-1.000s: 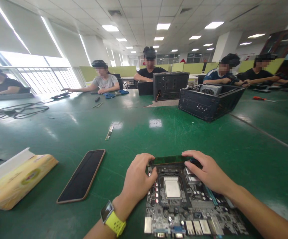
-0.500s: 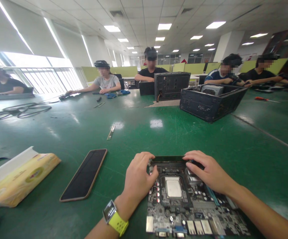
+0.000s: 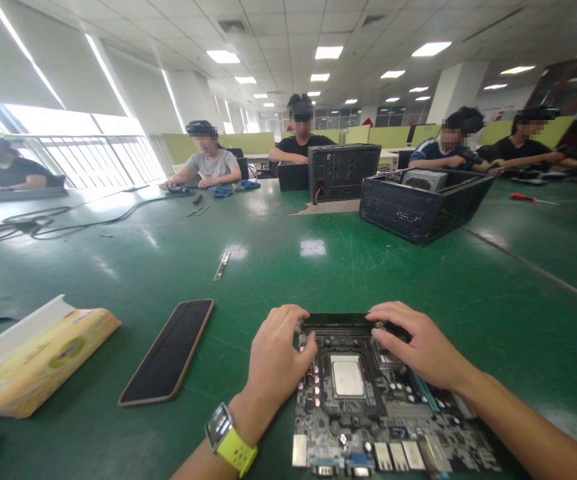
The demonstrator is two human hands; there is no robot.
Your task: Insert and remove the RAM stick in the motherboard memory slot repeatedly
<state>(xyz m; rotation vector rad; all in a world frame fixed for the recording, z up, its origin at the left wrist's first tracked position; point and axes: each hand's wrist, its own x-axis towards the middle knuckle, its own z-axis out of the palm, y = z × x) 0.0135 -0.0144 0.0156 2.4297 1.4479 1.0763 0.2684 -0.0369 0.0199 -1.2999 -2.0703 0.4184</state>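
A motherboard (image 3: 398, 427) lies flat on the green table before me, its ports facing me and a silver processor (image 3: 347, 377) exposed in its socket. Along its far edge, a thin dark-green memory stick (image 3: 337, 319) stands at the memory slots. My left hand (image 3: 276, 350) curls round the stick's left end, thumb on the near side. At the other end, the fingers and thumb of my right hand (image 3: 411, 343) are bent in the same way. Whether the stick is fully seated cannot be seen.
Left of the board lie a phone (image 3: 168, 353) and a yellow tissue pack (image 3: 43, 360). Another memory stick (image 3: 222, 267) rests farther off. Beyond are an open computer case (image 3: 408, 207), an upright case (image 3: 343, 173), a screwdriver (image 3: 531, 199), cables (image 3: 33, 223) and several co-workers.
My hands and the motherboard stay practically still. Across the table, a co-worker in a grey shirt has drawn an outstretched hand back toward the body, and a cable there has shifted.
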